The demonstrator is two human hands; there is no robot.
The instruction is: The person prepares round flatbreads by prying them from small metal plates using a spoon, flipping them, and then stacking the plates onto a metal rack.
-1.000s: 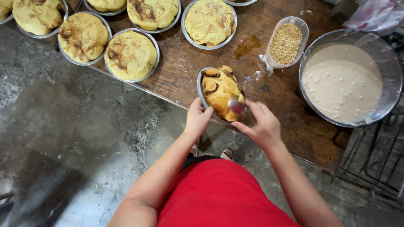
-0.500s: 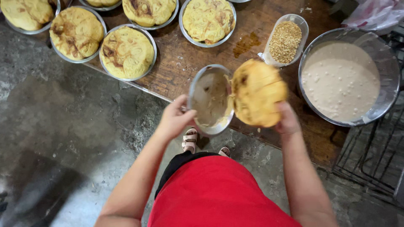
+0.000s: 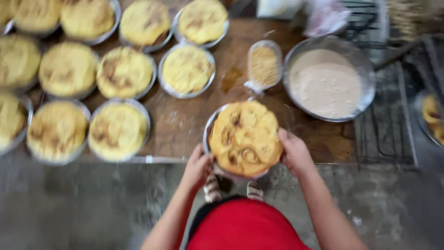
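Both hands on one round metal pan [image 3: 209, 139] of browned dough [image 3: 245, 138] at the wooden worktop [image 3: 185, 129] edge, left hand [image 3: 198, 167] and right hand [image 3: 295, 153] at its sides, flour bowl [image 3: 329, 78] beyond, filled pans [image 3: 119, 130] left.

free: bare board [image 3: 185, 127] | blocked: filled pans [image 3: 118, 129], flour bowl [image 3: 329, 78]

Worktop [image 3: 185, 129]: worn brown wood, matt, stained. Round pans [image 3: 209, 134]: thin shiny metal. Dough disc [image 3: 245, 139]: matt, yellow-brown, uneven. Big bowl [image 3: 365, 78]: polished metal. Floor [image 3: 92, 203]: rough grey concrete.
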